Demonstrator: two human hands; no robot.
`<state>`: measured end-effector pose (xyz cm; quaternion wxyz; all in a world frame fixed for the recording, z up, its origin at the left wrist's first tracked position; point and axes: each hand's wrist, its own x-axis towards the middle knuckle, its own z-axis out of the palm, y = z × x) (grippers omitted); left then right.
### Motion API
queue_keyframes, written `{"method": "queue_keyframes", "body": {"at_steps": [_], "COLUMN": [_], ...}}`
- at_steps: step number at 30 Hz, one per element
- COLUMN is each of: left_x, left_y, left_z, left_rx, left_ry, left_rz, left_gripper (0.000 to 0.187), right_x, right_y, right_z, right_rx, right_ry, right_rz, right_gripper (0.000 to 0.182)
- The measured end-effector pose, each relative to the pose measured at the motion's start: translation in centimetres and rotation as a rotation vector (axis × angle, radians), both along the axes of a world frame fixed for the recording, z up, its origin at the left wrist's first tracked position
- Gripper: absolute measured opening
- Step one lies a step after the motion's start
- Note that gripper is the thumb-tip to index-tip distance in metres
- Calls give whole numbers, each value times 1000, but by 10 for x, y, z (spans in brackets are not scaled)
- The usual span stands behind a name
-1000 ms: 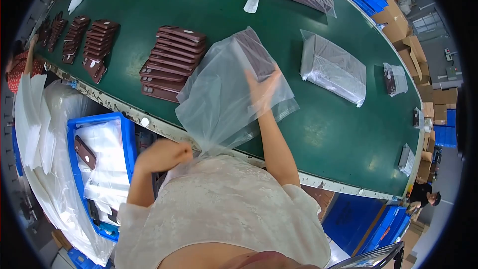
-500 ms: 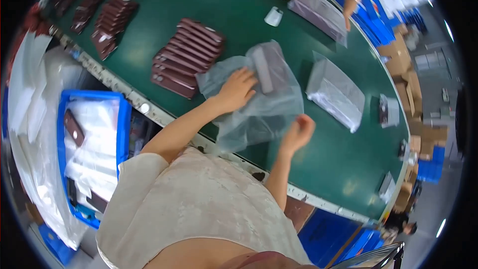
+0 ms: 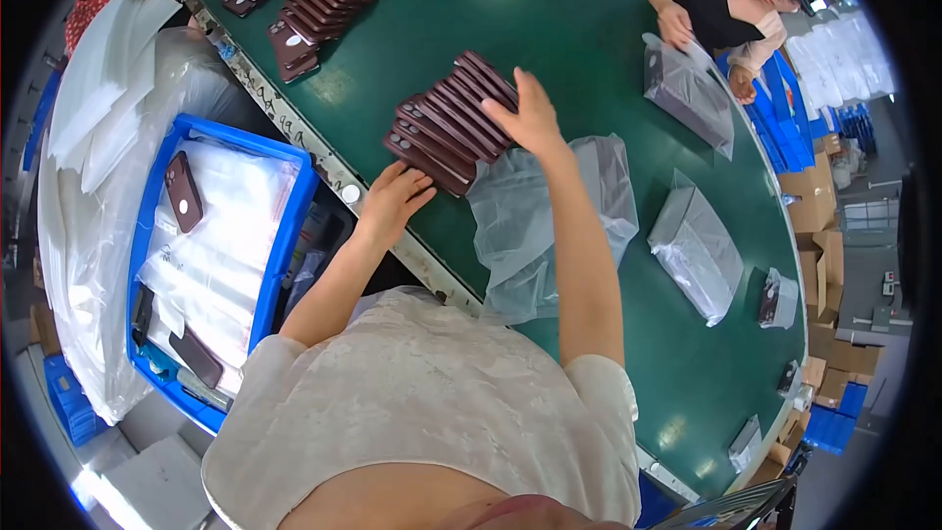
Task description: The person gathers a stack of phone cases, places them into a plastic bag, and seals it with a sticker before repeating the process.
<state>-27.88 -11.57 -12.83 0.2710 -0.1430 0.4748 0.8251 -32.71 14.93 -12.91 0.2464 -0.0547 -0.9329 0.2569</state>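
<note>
The left hand and right hand had moved from the clear bag to the row of brown phone cases on the green surface. The left grip was spread at the row's near end; the right grip was spread too, thumb and fingers apart at the far end. The bag lay beside the row, partly under the right forearm, near a wrapped bundle

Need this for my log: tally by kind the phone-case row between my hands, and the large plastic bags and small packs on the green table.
Phone-case row: 1
Large plastic bags: 3
Small packs: 3
Total: 7
</note>
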Motion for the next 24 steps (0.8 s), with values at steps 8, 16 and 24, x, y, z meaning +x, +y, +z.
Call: {"method": "queue_keyframes", "body": {"at_steps": [8,16,24], "left_x": [-125,-101,-98], "left_y": [37,31,8], "left_z": [19,48,1], "left_rx": [-1071,-674,-513], "left_ry": [540,1093,1062], "left_rz": [-643,-183,-275], "left_gripper": [50,63,74], "right_x": [-1,26,40], "right_y": [-32,-62,-69], "right_z": [48,48,-2], "right_rx": [-169,-719,-698], "right_ry": [-678,117,93], "right_rz": [-163,35,145], "right_gripper": [69,62,72]}}
